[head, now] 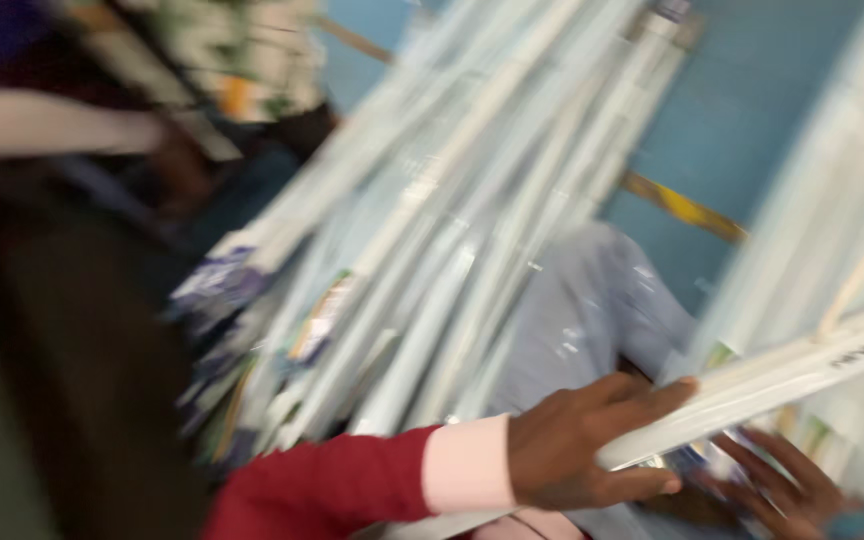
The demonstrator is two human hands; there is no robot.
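Observation:
The picture is blurred by motion. My left hand (592, 445), in a red sleeve with a pale pink cuff, grips the end of a long white plastic strip (782, 375) that runs up to the right edge. My right hand (787, 492) is low at the right, under the strip, with its fingers spread beside a small colourful packet (697, 462). I cannot tell whether it touches the strip.
A bundle of several long white tubes and strips (452, 230) leans diagonally across the middle against a blue wall (752, 110). A pale plastic wrap (592, 310) lies behind my left hand. More white strips (852, 180) stand at the right. A dark shape (62, 340) fills the left.

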